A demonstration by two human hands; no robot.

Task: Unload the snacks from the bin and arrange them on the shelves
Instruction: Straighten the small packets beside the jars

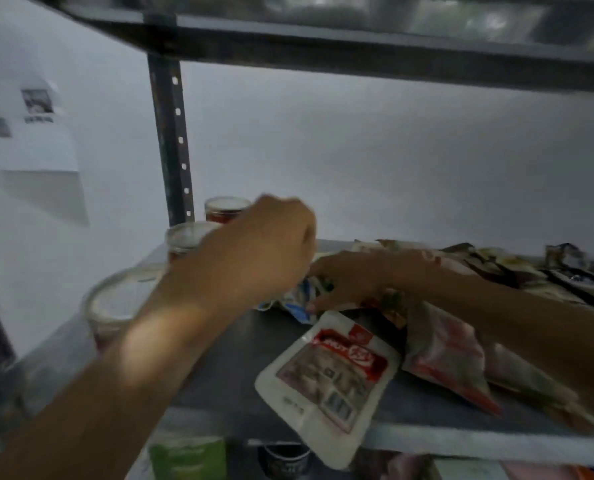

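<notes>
Your left hand point(264, 244) and right hand point(349, 280) both pinch a crumpled blue-and-white snack packet point(297, 303) lying on the dark shelf point(229, 358), just behind a white pouch point(326, 382) with a red label.

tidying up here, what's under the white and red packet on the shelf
Mostly bare shelf; the white and red packet overhangs the front edge. Anything beneath its middle is covered.

I'm at a storeroom or pantry rack: a grey metal shelf point(240, 344) under my hands point(264, 247), a punched steel upright point(172, 140) beyond them, snack packets point(326, 382) (loosely piled) beside them, lidded jars point(119, 303) to their left, against a bare white wall point(392, 161).
</notes>
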